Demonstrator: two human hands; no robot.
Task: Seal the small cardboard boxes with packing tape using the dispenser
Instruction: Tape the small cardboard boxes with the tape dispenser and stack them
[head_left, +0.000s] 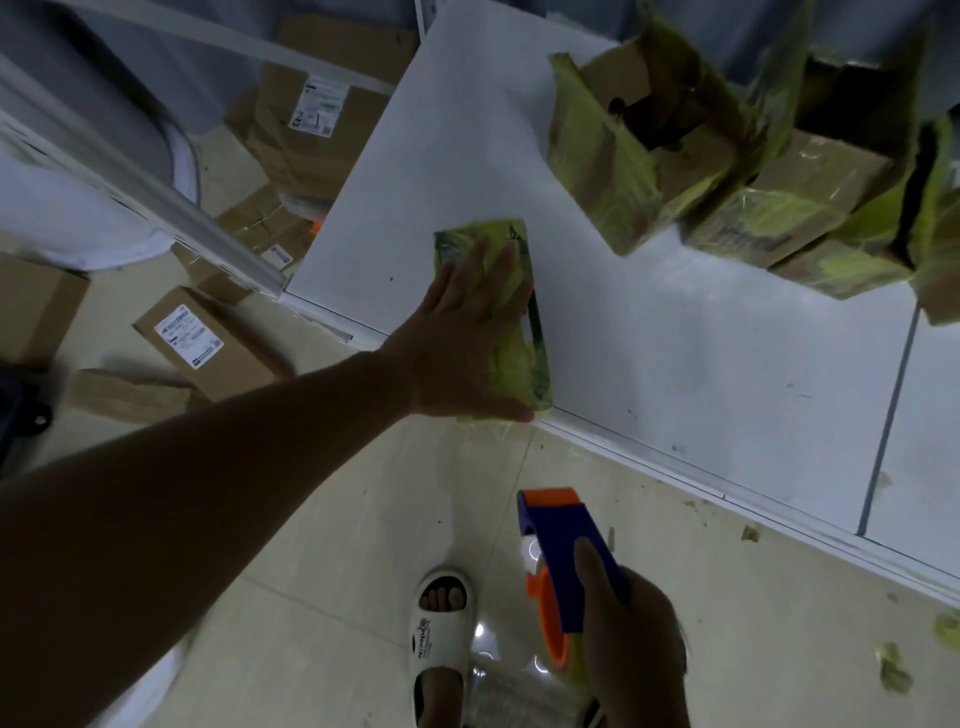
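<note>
A small box (524, 364) wrapped in yellow-green tape lies at the near edge of the white table (675, 353). My left hand (462, 343) rests flat on top of it, fingers straight and spread, thumb at the box's near end. My right hand (628, 639) grips a blue and orange tape dispenser (566, 561) low in the frame, above the floor and well short of the table edge. The dispenser's orange front points toward the box. A roll of yellowish tape sits in it under my palm.
Several taped cardboard boxes (727, 156) are piled at the table's far right. More brown boxes (208, 343) with labels lie on the tiled floor to the left. A foot in a white sandal (441, 634) stands below the dispenser. Tape scraps (893, 670) litter the floor at right.
</note>
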